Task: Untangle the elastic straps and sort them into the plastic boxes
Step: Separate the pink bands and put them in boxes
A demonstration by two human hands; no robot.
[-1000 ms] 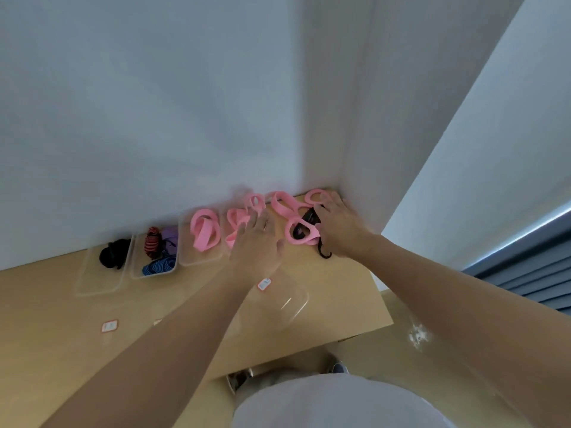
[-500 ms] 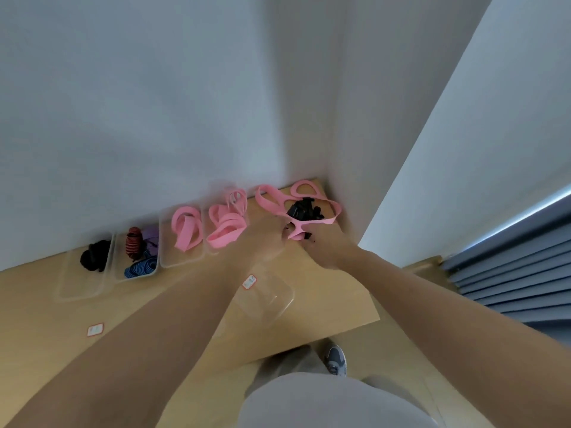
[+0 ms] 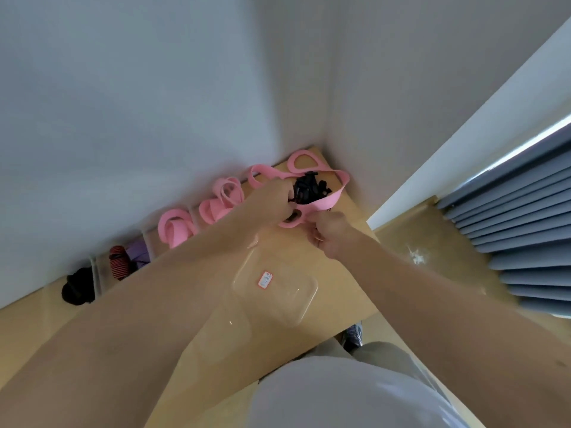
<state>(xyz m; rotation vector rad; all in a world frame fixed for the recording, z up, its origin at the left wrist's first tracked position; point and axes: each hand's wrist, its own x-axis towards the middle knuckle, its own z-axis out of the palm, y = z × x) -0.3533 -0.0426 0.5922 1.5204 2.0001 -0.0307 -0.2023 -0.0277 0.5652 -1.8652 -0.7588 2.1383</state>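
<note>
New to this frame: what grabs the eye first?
The left hand and right hand grip a tangle of pink elastic straps and black pieces at the far right corner of the light wooden table. In mid-table lies a clear plastic box with a red-edged label; coiled pink straps, a red-and-black bundle and a black bundle line the wall to the left.

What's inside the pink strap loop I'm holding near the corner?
A black strap tangle sits inside the pink strap loop. The left hand covers the tangle's near-left edge, so how it is caught there cannot be seen.
</note>
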